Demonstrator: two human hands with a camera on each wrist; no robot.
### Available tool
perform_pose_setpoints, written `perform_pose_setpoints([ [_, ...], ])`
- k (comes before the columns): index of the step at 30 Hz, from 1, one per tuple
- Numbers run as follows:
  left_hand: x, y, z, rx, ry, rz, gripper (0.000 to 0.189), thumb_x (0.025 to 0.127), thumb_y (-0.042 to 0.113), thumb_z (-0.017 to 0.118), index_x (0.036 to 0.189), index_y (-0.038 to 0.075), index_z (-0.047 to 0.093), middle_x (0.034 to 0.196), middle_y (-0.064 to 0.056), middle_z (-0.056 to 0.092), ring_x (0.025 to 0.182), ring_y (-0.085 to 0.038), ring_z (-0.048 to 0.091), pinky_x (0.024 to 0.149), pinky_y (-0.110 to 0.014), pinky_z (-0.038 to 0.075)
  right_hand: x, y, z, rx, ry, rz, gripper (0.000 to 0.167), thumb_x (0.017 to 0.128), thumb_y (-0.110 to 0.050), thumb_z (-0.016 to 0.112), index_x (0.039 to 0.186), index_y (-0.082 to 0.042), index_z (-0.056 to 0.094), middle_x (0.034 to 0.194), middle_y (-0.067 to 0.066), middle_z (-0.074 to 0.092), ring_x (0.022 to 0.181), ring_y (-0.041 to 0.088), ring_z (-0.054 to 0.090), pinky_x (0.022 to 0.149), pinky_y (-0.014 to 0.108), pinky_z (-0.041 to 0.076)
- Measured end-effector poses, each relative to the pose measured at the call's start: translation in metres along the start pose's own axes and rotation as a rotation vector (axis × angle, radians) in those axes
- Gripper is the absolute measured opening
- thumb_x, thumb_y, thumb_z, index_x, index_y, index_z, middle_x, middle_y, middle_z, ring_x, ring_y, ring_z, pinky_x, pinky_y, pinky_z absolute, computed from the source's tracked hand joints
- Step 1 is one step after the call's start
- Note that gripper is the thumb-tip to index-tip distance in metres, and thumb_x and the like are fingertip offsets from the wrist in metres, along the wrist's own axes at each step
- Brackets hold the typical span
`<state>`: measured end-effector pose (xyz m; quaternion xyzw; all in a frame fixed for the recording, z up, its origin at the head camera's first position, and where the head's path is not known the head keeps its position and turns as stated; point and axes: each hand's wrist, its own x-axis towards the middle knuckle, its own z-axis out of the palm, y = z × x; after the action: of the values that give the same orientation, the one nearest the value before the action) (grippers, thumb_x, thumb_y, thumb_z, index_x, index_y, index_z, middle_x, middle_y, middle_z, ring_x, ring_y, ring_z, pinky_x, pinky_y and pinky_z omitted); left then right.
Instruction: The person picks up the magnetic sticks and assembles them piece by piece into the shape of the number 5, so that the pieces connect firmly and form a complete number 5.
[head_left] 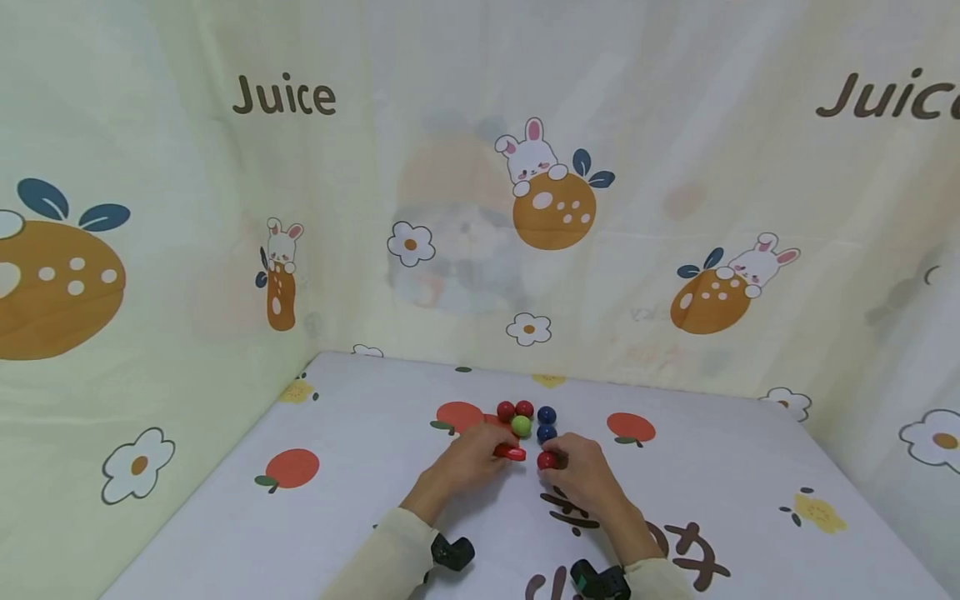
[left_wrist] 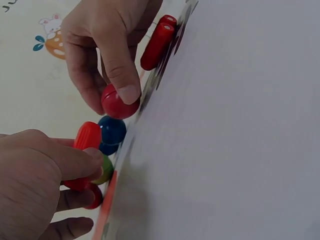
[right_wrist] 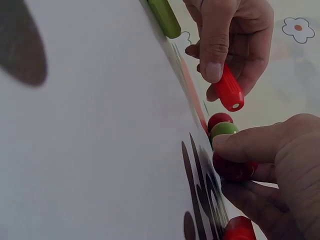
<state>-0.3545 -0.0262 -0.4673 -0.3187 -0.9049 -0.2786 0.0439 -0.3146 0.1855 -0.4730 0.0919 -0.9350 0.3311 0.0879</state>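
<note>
Over the printed cloth [head_left: 360, 467], the left hand [head_left: 468, 458] pinches a red stick [head_left: 512, 452], the right hand [head_left: 588, 475] a red ball [head_left: 547, 461].

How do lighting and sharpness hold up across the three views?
Head view: bright and even, with a soft shadow by the left hand; left wrist view: dimmer, a faint shadow on the white printed tabletop; right wrist view: also dim, the dark rounded patch at upper left soft-edged, while the ridged red plastic-looking stick shows its grooves.
</note>
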Motion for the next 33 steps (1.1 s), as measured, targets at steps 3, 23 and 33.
perform_pose_setpoints([
  [3, 0.001, 0.002, 0.003, 0.012, -0.005, -0.015, 0.019, 0.090, 0.011, 0.077, 0.107, 0.019, 0.076, 0.095, 0.013, 0.069, 0.091, -0.005, 0.058, 0.085, -0.022, 0.053, 0.000, 0.000, 0.000, -0.010, -0.009, 0.004, 0.034, 0.081, -0.012, 0.085, 0.113, -0.008, 0.074, 0.101, 0.002, 0.068, 0.092, 0.018, 0.060, 0.081, 0.038, 0.058],
  [23, 0.006, 0.015, 0.013, 0.077, -0.052, 0.011, 0.021, 0.092, 0.014, 0.076, 0.113, 0.017, 0.076, 0.095, 0.011, 0.069, 0.086, -0.004, 0.056, 0.082, -0.020, 0.052, 0.000, 0.000, -0.004, 0.017, -0.020, 0.042, 0.028, 0.079, -0.012, 0.088, 0.103, -0.012, 0.073, 0.090, -0.002, 0.068, 0.085, 0.017, 0.058, 0.075, 0.033, 0.056],
  [33, 0.004, 0.014, 0.013, 0.076, -0.061, -0.014, 0.023, 0.092, 0.014, 0.076, 0.114, 0.018, 0.076, 0.096, 0.012, 0.069, 0.087, -0.004, 0.056, 0.082, -0.020, 0.052, 0.000, 0.000, -0.002, 0.028, -0.014, 0.052, 0.024, 0.079, -0.012, 0.088, 0.098, -0.013, 0.073, 0.086, -0.002, 0.066, 0.083, 0.018, 0.057, 0.071, 0.030, 0.054],
])
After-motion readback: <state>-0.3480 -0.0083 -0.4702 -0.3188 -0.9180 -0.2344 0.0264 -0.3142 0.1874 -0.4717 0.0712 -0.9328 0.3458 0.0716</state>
